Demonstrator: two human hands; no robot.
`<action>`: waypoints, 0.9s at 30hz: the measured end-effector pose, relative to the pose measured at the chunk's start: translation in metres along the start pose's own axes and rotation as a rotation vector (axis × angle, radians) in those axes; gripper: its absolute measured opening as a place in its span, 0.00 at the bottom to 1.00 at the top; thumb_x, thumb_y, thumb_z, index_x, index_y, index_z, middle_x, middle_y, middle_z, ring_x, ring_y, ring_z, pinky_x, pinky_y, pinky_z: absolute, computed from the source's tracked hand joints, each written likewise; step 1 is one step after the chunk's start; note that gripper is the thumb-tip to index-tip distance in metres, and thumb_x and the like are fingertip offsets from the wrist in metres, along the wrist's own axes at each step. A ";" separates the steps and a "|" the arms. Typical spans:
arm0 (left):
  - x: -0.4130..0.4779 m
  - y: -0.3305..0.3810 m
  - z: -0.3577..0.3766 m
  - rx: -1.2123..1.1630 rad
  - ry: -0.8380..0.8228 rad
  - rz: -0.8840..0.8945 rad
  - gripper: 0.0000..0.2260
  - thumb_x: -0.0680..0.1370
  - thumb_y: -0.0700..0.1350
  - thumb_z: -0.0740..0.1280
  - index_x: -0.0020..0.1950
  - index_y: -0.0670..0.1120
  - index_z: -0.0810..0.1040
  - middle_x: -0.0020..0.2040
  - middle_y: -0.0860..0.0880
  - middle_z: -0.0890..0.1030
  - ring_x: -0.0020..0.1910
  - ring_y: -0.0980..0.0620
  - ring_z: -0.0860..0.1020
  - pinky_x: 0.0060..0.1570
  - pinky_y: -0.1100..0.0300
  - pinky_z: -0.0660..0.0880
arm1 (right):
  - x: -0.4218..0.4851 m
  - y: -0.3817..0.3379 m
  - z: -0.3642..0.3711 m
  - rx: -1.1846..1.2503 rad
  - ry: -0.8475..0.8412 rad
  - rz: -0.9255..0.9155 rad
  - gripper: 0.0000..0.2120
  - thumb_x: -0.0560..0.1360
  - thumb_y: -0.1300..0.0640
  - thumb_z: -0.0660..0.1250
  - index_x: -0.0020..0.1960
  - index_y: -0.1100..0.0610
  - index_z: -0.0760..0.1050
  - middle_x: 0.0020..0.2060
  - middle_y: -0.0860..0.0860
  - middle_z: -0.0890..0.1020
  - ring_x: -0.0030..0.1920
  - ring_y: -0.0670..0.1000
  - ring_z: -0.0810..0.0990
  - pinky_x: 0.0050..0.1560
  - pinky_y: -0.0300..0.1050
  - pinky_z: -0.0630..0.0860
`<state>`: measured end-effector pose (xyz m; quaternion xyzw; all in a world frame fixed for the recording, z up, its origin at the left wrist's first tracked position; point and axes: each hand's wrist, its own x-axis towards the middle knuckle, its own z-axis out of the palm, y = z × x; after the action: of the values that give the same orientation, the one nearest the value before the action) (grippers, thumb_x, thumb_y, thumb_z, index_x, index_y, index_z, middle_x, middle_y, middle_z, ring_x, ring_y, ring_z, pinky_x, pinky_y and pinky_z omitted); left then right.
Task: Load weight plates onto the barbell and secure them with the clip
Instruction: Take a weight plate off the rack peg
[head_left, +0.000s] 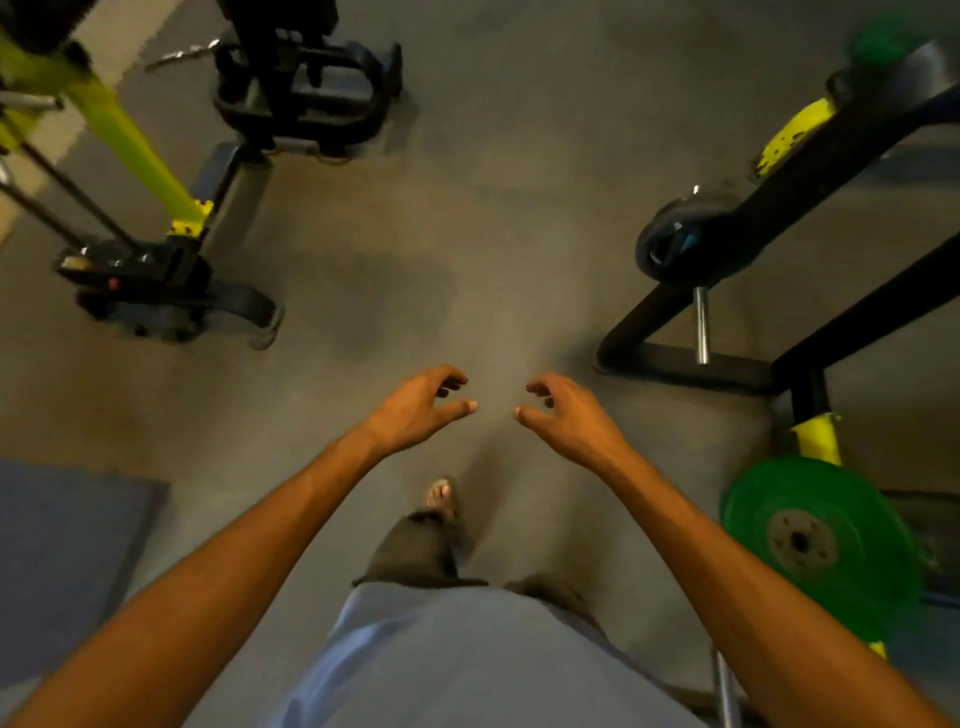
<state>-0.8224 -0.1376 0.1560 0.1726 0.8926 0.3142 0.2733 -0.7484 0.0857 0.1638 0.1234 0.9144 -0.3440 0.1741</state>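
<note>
Here, the left hand (415, 410) and right hand (571, 418) hover over the matte grey floor (493, 234), each grip loosely curled, empty; a round green plate (852, 561) sits rightward.

green plate (815, 545), grey hub. black plate (680, 244) with a blue spot, silver peg (701, 327) below it. rack (841, 156) black, yellow sleeves chipped black. machine frame (119, 130) lime-yellow, black base. floor (467, 234) plain grey-brown. mat (62, 561) dull blue. shirt (467, 660) light blue.
</note>
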 end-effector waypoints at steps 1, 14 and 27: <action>0.030 0.009 -0.018 0.035 -0.035 0.022 0.24 0.78 0.57 0.70 0.70 0.48 0.74 0.68 0.48 0.78 0.64 0.50 0.77 0.60 0.56 0.75 | 0.020 -0.004 -0.014 0.005 0.012 0.012 0.26 0.77 0.42 0.69 0.71 0.52 0.72 0.68 0.53 0.77 0.63 0.53 0.78 0.61 0.53 0.79; 0.405 0.153 -0.105 0.261 -0.318 0.340 0.20 0.78 0.55 0.70 0.66 0.48 0.77 0.62 0.50 0.81 0.59 0.53 0.79 0.61 0.56 0.76 | 0.281 0.054 -0.207 0.211 0.203 0.239 0.21 0.78 0.45 0.69 0.68 0.54 0.75 0.64 0.53 0.80 0.61 0.53 0.80 0.61 0.54 0.79; 0.700 0.288 -0.114 0.398 -0.633 0.528 0.19 0.79 0.56 0.68 0.67 0.50 0.77 0.64 0.50 0.80 0.60 0.56 0.77 0.55 0.63 0.73 | 0.459 0.121 -0.355 0.353 0.305 0.543 0.18 0.77 0.45 0.69 0.64 0.51 0.76 0.58 0.50 0.82 0.55 0.50 0.81 0.58 0.53 0.80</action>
<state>-1.4043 0.3590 0.1532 0.5307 0.7336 0.1272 0.4050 -1.2068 0.4619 0.1576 0.4398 0.7902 -0.4157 0.0967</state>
